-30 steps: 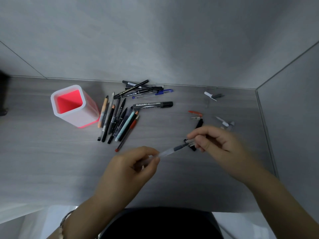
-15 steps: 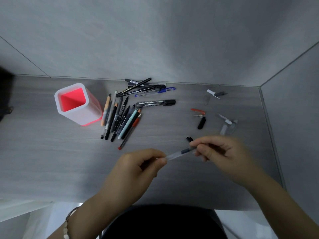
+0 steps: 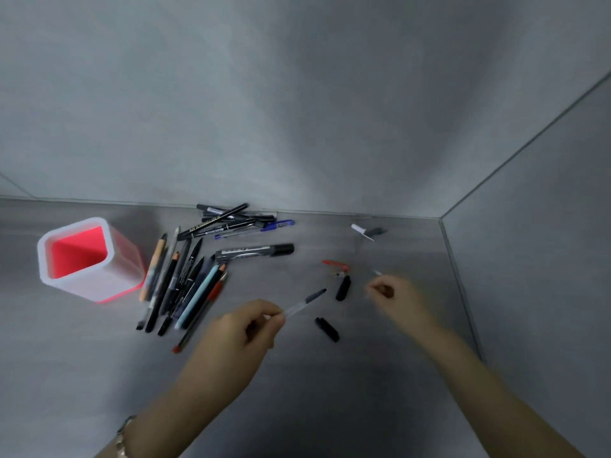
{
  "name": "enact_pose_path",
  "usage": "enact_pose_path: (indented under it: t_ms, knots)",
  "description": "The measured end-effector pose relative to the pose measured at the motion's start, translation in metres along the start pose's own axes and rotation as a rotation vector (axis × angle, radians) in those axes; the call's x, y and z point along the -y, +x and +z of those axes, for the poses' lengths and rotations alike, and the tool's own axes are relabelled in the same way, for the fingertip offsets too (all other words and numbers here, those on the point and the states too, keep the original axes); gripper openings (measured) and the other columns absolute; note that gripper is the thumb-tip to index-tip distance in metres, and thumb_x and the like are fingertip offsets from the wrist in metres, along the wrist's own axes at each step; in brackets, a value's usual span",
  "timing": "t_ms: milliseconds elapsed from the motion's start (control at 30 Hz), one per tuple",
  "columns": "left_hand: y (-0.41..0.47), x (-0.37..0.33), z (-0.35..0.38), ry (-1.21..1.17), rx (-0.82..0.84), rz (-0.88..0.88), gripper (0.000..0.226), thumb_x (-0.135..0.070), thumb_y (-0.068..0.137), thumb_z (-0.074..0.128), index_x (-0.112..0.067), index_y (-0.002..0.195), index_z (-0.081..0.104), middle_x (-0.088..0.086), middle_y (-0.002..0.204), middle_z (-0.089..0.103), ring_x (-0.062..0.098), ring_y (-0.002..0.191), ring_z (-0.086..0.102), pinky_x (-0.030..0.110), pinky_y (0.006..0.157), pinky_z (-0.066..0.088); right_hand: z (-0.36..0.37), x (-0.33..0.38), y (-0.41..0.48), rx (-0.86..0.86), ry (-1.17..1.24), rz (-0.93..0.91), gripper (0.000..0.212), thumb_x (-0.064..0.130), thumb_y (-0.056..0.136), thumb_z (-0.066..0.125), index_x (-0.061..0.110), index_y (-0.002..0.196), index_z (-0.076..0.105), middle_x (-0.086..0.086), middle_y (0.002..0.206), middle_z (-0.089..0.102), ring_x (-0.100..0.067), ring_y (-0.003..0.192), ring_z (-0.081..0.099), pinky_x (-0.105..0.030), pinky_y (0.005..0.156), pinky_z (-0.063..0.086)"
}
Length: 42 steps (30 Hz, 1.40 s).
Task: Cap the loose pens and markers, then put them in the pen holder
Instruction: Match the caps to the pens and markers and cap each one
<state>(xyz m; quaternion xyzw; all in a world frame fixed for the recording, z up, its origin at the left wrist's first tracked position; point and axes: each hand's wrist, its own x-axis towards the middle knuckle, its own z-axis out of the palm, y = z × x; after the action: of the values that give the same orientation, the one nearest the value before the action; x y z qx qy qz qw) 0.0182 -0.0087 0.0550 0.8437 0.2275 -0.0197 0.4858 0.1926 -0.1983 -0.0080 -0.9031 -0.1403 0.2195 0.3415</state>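
Over table [image 3: 99,358], pen [image 3: 302,303] between left fingers [image 3: 266,314]

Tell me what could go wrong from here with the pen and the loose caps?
The right hand is blurred near the far black cap and the red cap; it may take one that does not fit the clear pen. The left hand pinches that pen only at its end, so pushing a cap on could make it slip.
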Motion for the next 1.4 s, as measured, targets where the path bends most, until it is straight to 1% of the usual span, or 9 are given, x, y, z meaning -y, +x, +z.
enact_pose_path:
  t_ms: [100,233,433,600,733,967,1100,1233,1400]
  knots:
    - [0.016,-0.005,0.006,0.0,0.027,-0.038,0.017,-0.028,0.088,0.053,-0.037,0.074,0.056,-0.003,0.066,0.063,0.007,0.067,0.061,0.03,0.067,0.051,0.011,-0.012,0.022,0.026,-0.097,0.017,0.009,0.003,0.076,0.065,0.0,0.083,0.068,-0.02,0.087,0.071,-0.018,0.073,0.058,-0.034,0.077,0.048]
    - [0.03,-0.007,0.006,0.032,0.013,-0.074,0.021,-0.029,0.09,0.051,-0.041,0.073,0.05,-0.003,0.069,0.062,0.002,0.064,0.058,0.025,0.064,0.049,0.002,-0.005,0.049,-0.003,-0.18,0.02,0.014,0.012,0.081,0.062,0.005,0.093,0.067,-0.012,0.095,0.07,-0.025,0.09,0.063,-0.03,0.08,0.046]
    - [0.036,-0.005,0.002,0.02,0.01,-0.148,0.02,-0.026,0.089,0.052,-0.038,0.073,0.052,0.001,0.07,0.064,0.011,0.071,0.062,0.026,0.063,0.049,-0.018,0.005,0.103,-0.187,-0.314,-0.055,0.028,-0.002,0.084,0.046,0.004,0.104,0.065,-0.019,0.109,0.062,-0.037,0.101,0.056,-0.032,0.083,0.043]
    - [0.037,0.0,0.0,0.019,-0.003,-0.17,0.02,-0.025,0.089,0.053,-0.036,0.073,0.053,0.0,0.066,0.062,0.008,0.067,0.061,0.018,0.056,0.044,-0.016,0.013,0.132,-0.028,-0.485,-0.213,0.027,0.006,0.084,0.052,0.002,0.109,0.06,-0.019,0.117,0.06,-0.035,0.112,0.048,-0.04,0.093,0.042]
    - [0.033,0.003,-0.002,-0.011,-0.025,-0.199,0.015,-0.027,0.089,0.054,-0.034,0.076,0.056,-0.002,0.065,0.062,-0.004,0.061,0.058,0.014,0.052,0.038,-0.011,0.014,0.128,0.036,-0.475,-0.209,0.028,0.013,0.085,0.056,0.005,0.112,0.058,-0.016,0.119,0.055,-0.031,0.112,0.048,-0.037,0.094,0.043]
    - [0.024,0.005,-0.002,0.018,-0.014,-0.218,0.013,-0.028,0.089,0.052,-0.035,0.078,0.055,-0.004,0.07,0.064,0.001,0.049,0.052,0.014,0.048,0.036,-0.015,0.002,0.103,0.156,-0.464,-0.178,0.029,0.014,0.086,0.055,0.009,0.114,0.054,-0.017,0.116,0.057,-0.032,0.104,0.053,-0.039,0.086,0.045]
    - [0.019,0.008,-0.002,0.045,0.01,-0.222,0.013,-0.03,0.089,0.05,-0.037,0.079,0.054,-0.005,0.071,0.064,0.002,0.055,0.055,0.013,0.048,0.038,-0.01,0.01,0.081,0.117,-0.372,-0.249,0.021,0.011,0.083,0.059,0.005,0.102,0.061,-0.017,0.105,0.062,-0.03,0.099,0.058,-0.028,0.08,0.042]
    - [0.017,0.008,-0.002,0.044,0.018,-0.224,0.009,-0.031,0.09,0.049,-0.032,0.086,0.057,-0.004,0.072,0.063,0.005,0.053,0.054,0.01,0.044,0.037,0.011,0.016,0.061,0.238,-0.439,-0.358,0.016,0.019,0.083,0.061,0.009,0.094,0.067,-0.012,0.1,0.061,-0.026,0.106,0.056,-0.038,0.103,0.038]
    - [0.011,0.005,-0.004,0.036,0.017,-0.189,0.015,-0.031,0.09,0.049,-0.041,0.079,0.05,-0.003,0.072,0.062,0.005,0.06,0.058,0.01,0.046,0.041,0.029,0.018,0.052,0.173,-0.548,-0.301,0.021,0.022,0.085,0.058,0.008,0.1,0.062,-0.009,0.108,0.056,-0.026,0.102,0.053,-0.035,0.082,0.044]
